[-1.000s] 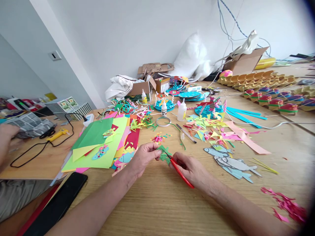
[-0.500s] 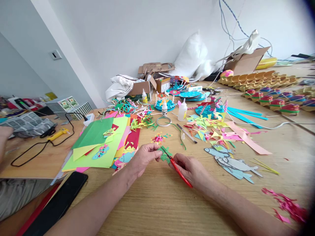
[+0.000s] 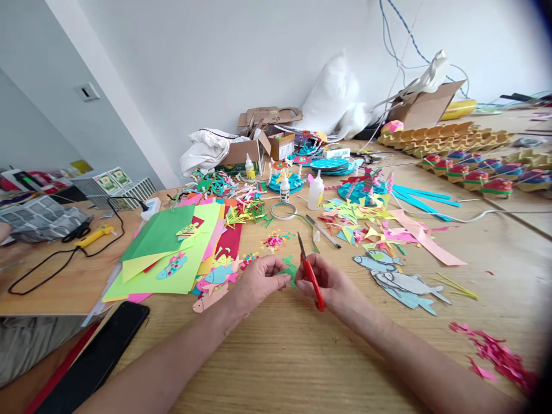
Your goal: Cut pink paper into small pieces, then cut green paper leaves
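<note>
My left hand is closed in a pinch on a small green paper cutout with a jagged outline. My right hand is closed around a pair of red-handled scissors; the dark blades point up and away, apart from the paper. The right fingertips are close to the cutout's right edge, and I cannot tell whether they touch it. Just beyond my hands lies a heap of tiny coloured paper bits. Paper fish lie left of my left hand.
Coloured paper sheets and a black phone-like object lie left. Glue bottles, a tape ring and paper scraps stand or lie beyond. Grey fish cutouts and pink shreds are right. A yellow glue gun sits far left.
The scissors have swung from lying across the green cutout to pointing upward, clear of it. My right hand has turned with them, while my left hand keeps its pinch on the paper.
</note>
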`<state>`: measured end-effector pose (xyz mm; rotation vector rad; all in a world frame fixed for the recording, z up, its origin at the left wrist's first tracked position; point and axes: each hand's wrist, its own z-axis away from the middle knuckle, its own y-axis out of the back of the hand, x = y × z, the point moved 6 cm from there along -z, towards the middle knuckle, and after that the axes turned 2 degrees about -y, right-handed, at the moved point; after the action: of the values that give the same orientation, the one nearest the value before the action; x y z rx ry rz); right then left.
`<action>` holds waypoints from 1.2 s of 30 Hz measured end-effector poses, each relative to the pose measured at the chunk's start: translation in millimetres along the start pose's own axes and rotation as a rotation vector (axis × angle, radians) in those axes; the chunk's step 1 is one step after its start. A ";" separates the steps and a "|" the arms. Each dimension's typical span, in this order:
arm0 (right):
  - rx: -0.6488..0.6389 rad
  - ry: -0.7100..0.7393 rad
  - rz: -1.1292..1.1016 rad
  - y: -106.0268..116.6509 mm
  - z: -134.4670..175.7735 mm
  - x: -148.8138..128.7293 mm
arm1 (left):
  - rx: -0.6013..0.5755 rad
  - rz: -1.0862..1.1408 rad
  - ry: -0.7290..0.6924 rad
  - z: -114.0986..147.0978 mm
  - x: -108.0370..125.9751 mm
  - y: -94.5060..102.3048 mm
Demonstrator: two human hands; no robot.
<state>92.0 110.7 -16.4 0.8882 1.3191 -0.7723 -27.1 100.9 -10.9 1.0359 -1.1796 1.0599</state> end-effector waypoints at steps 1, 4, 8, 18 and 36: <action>-0.004 0.000 -0.034 -0.6 -0.1 0.3 | -0.014 -0.008 0.001 0.3 -1.1 -2.3; -0.010 0.001 -0.089 -1.5 -1.0 2.7 | -0.040 -0.028 0.001 0.7 -3.9 -5.9; 0.018 0.023 -0.096 1.5 -2.8 6.3 | -0.064 -0.043 0.009 1.1 -5.8 -7.3; 0.038 0.063 0.310 5.6 3.0 -2.6 | 0.076 0.016 -0.043 -2.0 7.7 11.7; -0.012 0.062 0.660 -1.9 6.0 -5.9 | 0.072 0.077 -0.047 -1.6 11.4 14.2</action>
<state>92.5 104.4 -10.5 1.2523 0.9848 -0.2200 -39.8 106.1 1.1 1.0835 -1.2352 1.1502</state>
